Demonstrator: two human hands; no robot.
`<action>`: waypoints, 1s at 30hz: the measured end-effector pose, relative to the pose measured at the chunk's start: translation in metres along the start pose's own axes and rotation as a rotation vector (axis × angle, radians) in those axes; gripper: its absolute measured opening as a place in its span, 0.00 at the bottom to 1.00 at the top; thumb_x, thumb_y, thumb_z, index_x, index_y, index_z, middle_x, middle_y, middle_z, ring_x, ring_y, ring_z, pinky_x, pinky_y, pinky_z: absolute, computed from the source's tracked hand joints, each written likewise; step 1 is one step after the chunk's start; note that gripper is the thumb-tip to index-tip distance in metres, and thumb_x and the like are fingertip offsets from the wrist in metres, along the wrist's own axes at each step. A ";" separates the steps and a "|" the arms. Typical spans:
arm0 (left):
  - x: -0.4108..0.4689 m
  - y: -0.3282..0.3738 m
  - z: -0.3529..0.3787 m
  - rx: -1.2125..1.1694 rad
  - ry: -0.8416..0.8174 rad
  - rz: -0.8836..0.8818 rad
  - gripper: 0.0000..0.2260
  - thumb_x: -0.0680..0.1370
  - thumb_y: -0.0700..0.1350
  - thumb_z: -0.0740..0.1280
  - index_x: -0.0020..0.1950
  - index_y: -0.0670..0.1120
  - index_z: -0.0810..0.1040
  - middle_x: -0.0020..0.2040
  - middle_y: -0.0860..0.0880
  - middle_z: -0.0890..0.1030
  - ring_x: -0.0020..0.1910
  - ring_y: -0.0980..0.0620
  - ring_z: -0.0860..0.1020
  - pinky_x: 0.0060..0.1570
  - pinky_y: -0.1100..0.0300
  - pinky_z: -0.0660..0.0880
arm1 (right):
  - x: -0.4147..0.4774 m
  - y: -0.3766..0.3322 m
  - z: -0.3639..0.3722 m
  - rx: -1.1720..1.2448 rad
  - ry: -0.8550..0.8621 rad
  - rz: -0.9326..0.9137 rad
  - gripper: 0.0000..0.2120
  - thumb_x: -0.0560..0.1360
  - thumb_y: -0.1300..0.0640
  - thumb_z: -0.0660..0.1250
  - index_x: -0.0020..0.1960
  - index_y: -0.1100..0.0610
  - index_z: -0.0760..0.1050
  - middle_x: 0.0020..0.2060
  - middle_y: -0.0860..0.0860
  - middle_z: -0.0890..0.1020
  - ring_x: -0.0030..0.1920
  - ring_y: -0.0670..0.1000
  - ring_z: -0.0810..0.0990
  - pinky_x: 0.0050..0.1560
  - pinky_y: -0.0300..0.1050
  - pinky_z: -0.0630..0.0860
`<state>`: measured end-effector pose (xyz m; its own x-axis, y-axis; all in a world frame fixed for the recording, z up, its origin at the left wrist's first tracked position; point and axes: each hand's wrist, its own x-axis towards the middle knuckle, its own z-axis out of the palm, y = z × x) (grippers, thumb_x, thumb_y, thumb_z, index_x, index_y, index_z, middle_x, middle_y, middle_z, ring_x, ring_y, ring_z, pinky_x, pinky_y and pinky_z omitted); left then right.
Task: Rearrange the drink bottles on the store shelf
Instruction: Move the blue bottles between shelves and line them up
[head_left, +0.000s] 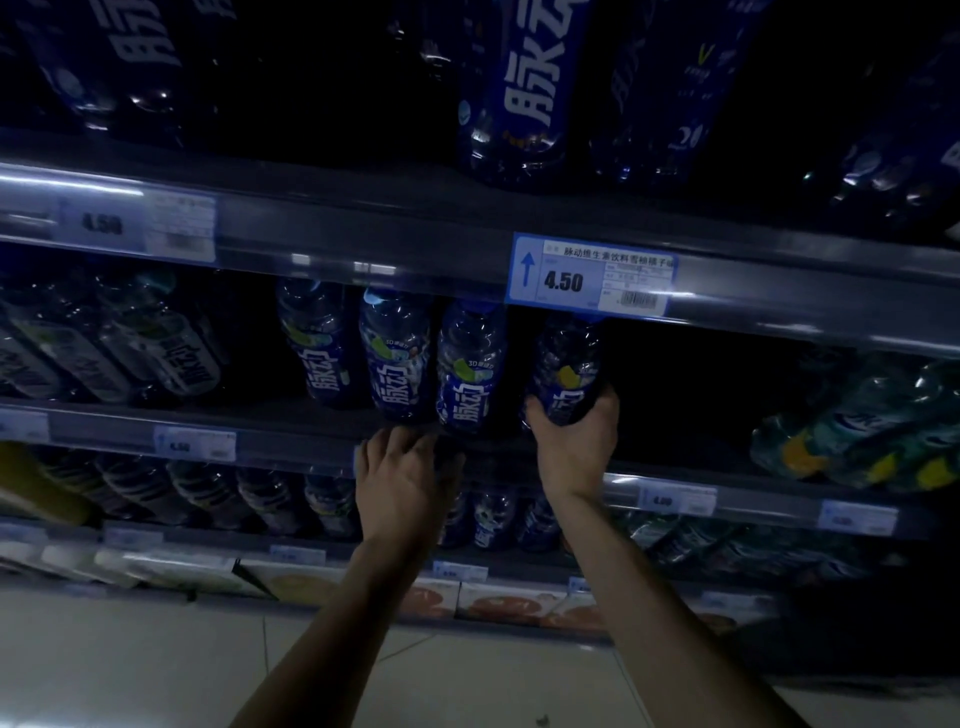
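Observation:
On the dim middle shelf (291, 447) stand three blue-labelled drink bottles side by side: one at the left (317, 345), one in the middle (397, 353), one at the right (470, 369). My right hand (574, 447) grips the base of a fourth blue bottle (566, 369), just right of that row, under the 4.50 price tag (589, 275). My left hand (402, 480) rests with spread fingers at the shelf edge below the middle bottles and holds nothing.
Big blue bottles (524, 88) fill the top shelf. Clear bottles (171, 343) stand at the left, green-yellow bottles (878, 436) at the right. A dark gap lies right of the held bottle. More blue bottles (493, 514) and cartons (509, 603) sit lower down.

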<state>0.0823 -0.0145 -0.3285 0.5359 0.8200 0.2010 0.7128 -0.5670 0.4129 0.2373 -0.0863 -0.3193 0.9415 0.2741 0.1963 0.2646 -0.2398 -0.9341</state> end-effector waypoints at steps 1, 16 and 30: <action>0.000 0.000 -0.001 0.002 0.000 0.004 0.15 0.73 0.54 0.70 0.54 0.46 0.82 0.51 0.44 0.81 0.55 0.39 0.75 0.58 0.44 0.70 | 0.000 0.000 0.001 0.006 0.005 -0.001 0.30 0.66 0.54 0.78 0.64 0.58 0.69 0.56 0.55 0.76 0.54 0.49 0.76 0.54 0.38 0.71; 0.005 -0.007 -0.025 -0.317 -0.133 -0.114 0.21 0.76 0.57 0.66 0.64 0.47 0.77 0.61 0.45 0.77 0.59 0.43 0.75 0.58 0.47 0.73 | -0.027 -0.005 -0.024 0.076 0.020 -0.084 0.31 0.65 0.55 0.79 0.63 0.54 0.71 0.55 0.50 0.77 0.52 0.43 0.76 0.48 0.21 0.68; -0.003 -0.008 -0.151 -0.370 0.237 0.017 0.17 0.76 0.54 0.67 0.60 0.45 0.76 0.55 0.47 0.78 0.55 0.45 0.75 0.52 0.44 0.75 | -0.108 -0.089 -0.062 0.049 -0.173 -0.357 0.29 0.64 0.47 0.76 0.61 0.43 0.68 0.54 0.38 0.74 0.54 0.32 0.74 0.48 0.23 0.69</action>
<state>0.0073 -0.0004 -0.1984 0.3965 0.8305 0.3912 0.4714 -0.5498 0.6896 0.1254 -0.1519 -0.2389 0.7422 0.4858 0.4617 0.5543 -0.0578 -0.8303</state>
